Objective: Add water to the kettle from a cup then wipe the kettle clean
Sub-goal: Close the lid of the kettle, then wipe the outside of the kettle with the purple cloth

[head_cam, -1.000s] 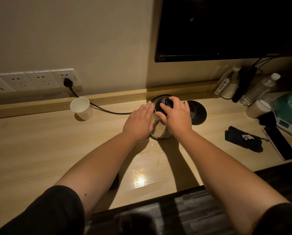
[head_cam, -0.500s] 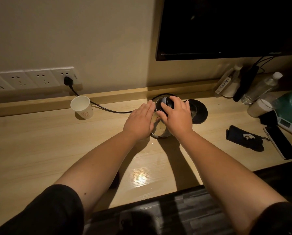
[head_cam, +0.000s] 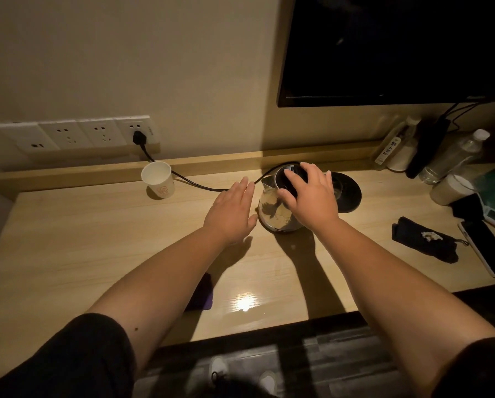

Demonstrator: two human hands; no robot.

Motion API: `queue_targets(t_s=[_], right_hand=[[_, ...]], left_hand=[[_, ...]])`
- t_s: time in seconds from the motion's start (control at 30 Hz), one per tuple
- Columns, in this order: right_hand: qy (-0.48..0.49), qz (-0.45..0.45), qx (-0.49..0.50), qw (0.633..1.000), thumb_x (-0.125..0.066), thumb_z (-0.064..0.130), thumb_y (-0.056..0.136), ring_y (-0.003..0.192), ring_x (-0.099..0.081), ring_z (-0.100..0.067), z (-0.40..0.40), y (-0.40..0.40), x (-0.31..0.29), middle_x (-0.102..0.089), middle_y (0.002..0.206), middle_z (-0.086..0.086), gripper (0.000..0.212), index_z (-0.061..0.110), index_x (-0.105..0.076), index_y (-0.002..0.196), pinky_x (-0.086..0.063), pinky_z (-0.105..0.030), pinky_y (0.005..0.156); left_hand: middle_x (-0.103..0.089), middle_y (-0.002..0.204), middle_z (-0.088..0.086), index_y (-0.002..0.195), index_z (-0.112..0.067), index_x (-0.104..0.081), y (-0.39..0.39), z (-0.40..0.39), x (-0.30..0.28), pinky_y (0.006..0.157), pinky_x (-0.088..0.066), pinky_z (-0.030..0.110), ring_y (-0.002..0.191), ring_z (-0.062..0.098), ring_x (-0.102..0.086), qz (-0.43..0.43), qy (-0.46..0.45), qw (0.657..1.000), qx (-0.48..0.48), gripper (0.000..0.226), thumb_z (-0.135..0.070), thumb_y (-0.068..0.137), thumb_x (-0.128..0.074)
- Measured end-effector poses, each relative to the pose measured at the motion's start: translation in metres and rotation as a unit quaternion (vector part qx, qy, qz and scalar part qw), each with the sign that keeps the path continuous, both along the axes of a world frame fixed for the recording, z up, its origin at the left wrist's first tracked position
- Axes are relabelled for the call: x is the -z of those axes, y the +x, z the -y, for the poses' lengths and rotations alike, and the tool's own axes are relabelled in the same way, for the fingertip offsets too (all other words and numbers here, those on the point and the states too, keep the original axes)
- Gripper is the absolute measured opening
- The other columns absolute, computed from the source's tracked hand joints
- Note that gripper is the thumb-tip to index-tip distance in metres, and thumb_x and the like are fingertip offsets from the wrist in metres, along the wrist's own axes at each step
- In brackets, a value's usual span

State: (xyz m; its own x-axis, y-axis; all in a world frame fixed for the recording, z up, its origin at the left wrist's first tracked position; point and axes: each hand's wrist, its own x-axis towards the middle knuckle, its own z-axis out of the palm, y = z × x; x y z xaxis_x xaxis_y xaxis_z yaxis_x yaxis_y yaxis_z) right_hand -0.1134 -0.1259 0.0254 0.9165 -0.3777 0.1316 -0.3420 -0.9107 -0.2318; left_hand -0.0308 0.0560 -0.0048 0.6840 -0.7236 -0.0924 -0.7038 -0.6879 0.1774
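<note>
A steel kettle (head_cam: 272, 211) with a black lid stands on the wooden desk (head_cam: 97, 242), just left of its round black base (head_cam: 348, 193). My right hand (head_cam: 309, 196) lies over the lid, fingers curled across the top and thumb against the side. Just left of the kettle hovers my left hand (head_cam: 232, 214), flat, holding nothing and apart from the steel. A white paper cup (head_cam: 158, 180) stands upright at the back left near the wall. A dark purple cloth (head_cam: 203, 294) lies on the desk, partly hidden under my left forearm.
A black power cord (head_cam: 194, 183) runs from the wall sockets (head_cam: 76, 133) past the cup to the base. At the right lie a black pouch (head_cam: 424, 242), a phone (head_cam: 487, 251), bottles (head_cam: 453, 156) and a lidded cup (head_cam: 450, 189). A dark screen (head_cam: 398, 47) hangs above.
My left hand has come off the kettle's side and drawn a little to the left. My right hand stays on the lid.
</note>
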Motion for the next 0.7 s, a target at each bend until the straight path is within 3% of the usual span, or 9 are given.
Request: queue_targets(t_s=[0.23, 0.57, 0.7], right_hand=[[0.003, 0.021, -0.107, 0.994, -0.046, 0.045, 0.1, 0.149, -0.019, -0.031, -0.048, -0.022, -0.007, -0.038, 0.155, -0.011, 0.048, 0.022, -0.053, 0.141, -0.001, -0.051, 0.121], [0.047, -0.142, -0.287, 0.946, -0.039, 0.045, 0.103, 0.147, -0.024, -0.03, -0.155, -0.061, 0.064, -0.039, 0.156, -0.01, 0.049, 0.019, -0.05, 0.143, -0.008, -0.046, 0.121], [0.034, -0.183, -0.324, 0.927, -0.032, 0.047, 0.099, 0.131, -0.042, -0.03, -0.182, -0.067, 0.084, -0.05, 0.144, -0.012, 0.052, 0.017, -0.054, 0.135, -0.028, -0.046, 0.113]], left_hand=[[-0.004, 0.163, 0.007, 0.154, -0.014, -0.005, -0.037, -0.093, 0.012, 0.12, -0.01, 0.042, 0.149, 0.024, -0.006, -0.005, 0.045, 0.997, -0.057, 0.071, -0.046, 0.099, -0.036], [-0.013, 0.161, 0.01, 0.152, -0.012, -0.017, -0.104, -0.199, 0.044, 0.12, -0.014, 0.043, 0.148, 0.027, -0.012, -0.044, 0.095, 0.981, -0.162, 0.067, -0.045, 0.098, -0.036], [-0.018, 0.16, 0.01, 0.151, -0.011, -0.02, -0.113, -0.209, 0.059, 0.119, -0.017, 0.043, 0.147, 0.027, -0.016, -0.044, 0.096, 0.983, -0.151, 0.067, -0.045, 0.096, -0.04]])
